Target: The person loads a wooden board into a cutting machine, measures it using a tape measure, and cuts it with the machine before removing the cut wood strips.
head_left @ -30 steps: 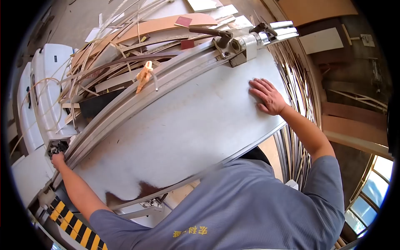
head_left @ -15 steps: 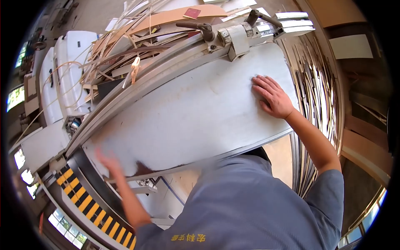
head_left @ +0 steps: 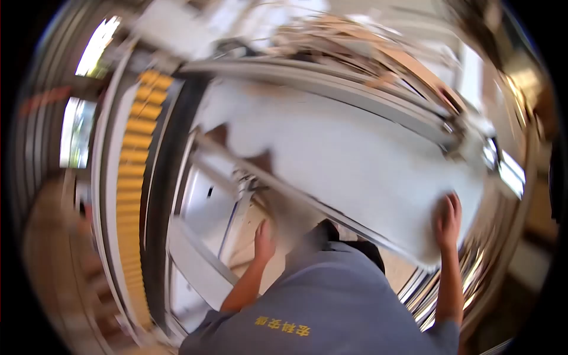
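The long pale grey flat worktop (head_left: pixel 355 163) lies diagonally in front of the person, its near edge bordered by a narrow metal strip (head_left: pixel 313 204). The right hand (head_left: pixel 449 223) is placed at the right end of this worktop, fingers extended close together and in apparent contact with the surface; it grips nothing. The left hand (head_left: pixel 264 242) is positioned short of the near edge, beside the metal underframe; it is blurred, but the fingers appear loosely extended and no object shows in them. A straight metal guide rail (head_left: pixel 331 89) runs along the far edge, ending at a metal clamp bracket (head_left: pixel 464 133) on the right. Beyond the rail lies a heap of thin wooden offcuts (head_left: pixel 349 44). A yellow-and-black striped cover (head_left: pixel 135 171) extends along the left side.
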The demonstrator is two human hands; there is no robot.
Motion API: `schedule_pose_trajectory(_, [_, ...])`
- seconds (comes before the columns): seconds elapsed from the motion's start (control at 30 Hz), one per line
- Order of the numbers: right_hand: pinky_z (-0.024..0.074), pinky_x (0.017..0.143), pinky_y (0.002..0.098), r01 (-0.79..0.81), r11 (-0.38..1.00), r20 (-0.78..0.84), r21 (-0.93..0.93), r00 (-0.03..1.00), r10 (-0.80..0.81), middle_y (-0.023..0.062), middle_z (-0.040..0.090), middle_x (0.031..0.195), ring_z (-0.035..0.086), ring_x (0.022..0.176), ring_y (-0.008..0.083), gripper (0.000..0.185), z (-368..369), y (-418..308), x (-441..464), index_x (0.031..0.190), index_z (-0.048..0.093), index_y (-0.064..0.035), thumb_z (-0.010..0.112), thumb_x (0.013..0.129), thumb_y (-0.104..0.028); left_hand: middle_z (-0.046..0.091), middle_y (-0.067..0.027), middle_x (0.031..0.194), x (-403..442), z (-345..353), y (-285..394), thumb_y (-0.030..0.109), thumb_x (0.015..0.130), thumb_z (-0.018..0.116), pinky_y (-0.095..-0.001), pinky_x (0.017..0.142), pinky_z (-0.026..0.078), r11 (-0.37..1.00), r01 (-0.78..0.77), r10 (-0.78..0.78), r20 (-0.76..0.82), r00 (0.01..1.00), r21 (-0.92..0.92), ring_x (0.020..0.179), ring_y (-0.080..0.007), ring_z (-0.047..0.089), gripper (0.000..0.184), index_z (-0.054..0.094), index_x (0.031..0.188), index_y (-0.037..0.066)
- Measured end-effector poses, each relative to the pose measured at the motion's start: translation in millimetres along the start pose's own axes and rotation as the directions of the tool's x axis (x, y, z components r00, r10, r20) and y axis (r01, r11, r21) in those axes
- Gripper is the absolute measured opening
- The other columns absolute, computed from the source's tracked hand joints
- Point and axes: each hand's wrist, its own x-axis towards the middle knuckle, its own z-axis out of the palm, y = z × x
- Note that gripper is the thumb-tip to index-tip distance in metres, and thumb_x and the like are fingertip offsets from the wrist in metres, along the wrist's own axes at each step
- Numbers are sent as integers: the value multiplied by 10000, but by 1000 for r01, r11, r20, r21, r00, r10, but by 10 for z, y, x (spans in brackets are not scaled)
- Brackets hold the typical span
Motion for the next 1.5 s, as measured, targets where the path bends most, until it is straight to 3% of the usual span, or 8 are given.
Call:
schedule_pose_trajectory(0.2, [343, 1237, 575, 107, 984, -13, -144, 994, -110, 230, 424, 1638, 371, 1533, 467, 601, 365, -315, 162, 1518, 522, -71, 582, 923, -9, 457, -266, 1603, 316, -748, -1003, 139, 932, 738, -508, 1236, 358, 993, 117, -111, -455, 883, -14, 1465, -451, 446, 716, 426, 1564, 14])
schedule_pose_trajectory(0.37, [342, 1246, 546, 145, 987, 74, 69, 986, -150, 223, 411, 1646, 363, 1543, 454, 627, 991, -2050, 712, 1483, 553, -60, 638, 876, 69, 449, -253, 1612, 307, -1324, -2396, 154, 949, 732, -489, 1252, 343, 943, 304, -321, -606, 728, -135, 1492, -433, 421, 686, 444, 1562, 45])
schedule_pose_trajectory(0.53, [249, 1281, 593, 314, 949, 139, -12, 941, -309, 238, 338, 1688, 281, 1582, 463, 678, 2040, -3701, 1016, 1536, 472, -67, 669, 889, -18, 397, -244, 1646, 212, -1730, -3879, 208, 987, 707, -506, 1244, 342, 877, 472, -409, -650, 640, -88, 1499, -432, 403, 669, 423, 1575, 63])
schedule_pose_trajectory(0.77, [137, 1321, 559, 11, 953, 105, -301, 994, 21, 226, 259, 1735, 181, 1630, 409, 701, 3505, -4713, 1212, 1624, 379, -67, 641, 993, -227, 378, -218, 1662, 171, -2176, -5482, 234, 990, 680, -542, 1275, 263, 804, 594, -480, -629, 611, -35, 1533, -411, 351, 663, 416, 1574, 64])
schedule_pose_trajectory(1.07, [175, 1314, 543, 24, 922, 87, -386, 996, 11, 181, 367, 1690, 272, 1602, 381, 621, 3585, -4833, 1214, 1578, 436, -75, 613, 1015, -268, 352, -167, 1699, 224, -2375, -5542, 266, 1000, 660, -542, 1315, 182, 778, 626, -526, -594, 609, -47, 1584, -361, 291, 668, 410, 1593, 84])
schedule_pose_trajectory(1.3, [152, 1315, 574, 37, 951, 83, -306, 996, -12, 215, 261, 1730, 207, 1623, 386, 704, 3752, -4607, 1276, 1614, 378, -84, 667, 980, -183, 353, -160, 1701, 210, -2365, -5527, 273, 1020, 646, -537, 1309, 198, 776, 629, -534, -590, 606, -56, 1578, -363, 303, 637, 431, 1591, 91])
schedule_pose_trajectory(1.4, [185, 1312, 566, 149, 972, -14, -183, 988, -154, 251, 314, 1694, 259, 1590, 431, 655, 3769, -5305, 1708, 1572, 437, -66, 685, 971, -151, 408, -182, 1664, 222, -2295, -5620, 260, 1029, 645, -523, 1282, 260, 787, 617, -496, -610, 618, -15, 1546, -388, 350, 594, 474, 1565, 71])
schedule_pose_trajectory(1.5, [197, 1304, 575, 162, 976, 82, -148, 985, -151, 268, 287, 1699, 241, 1597, 445, 647, 4028, -5750, 2057, 1560, 445, -53, 687, 976, -191, 483, -224, 1589, 247, -2234, -5956, 236, 1031, 642, -520, 1245, 319, 817, 573, -490, -610, 623, -71, 1478, -417, 424, 539, 522, 1513, 28])
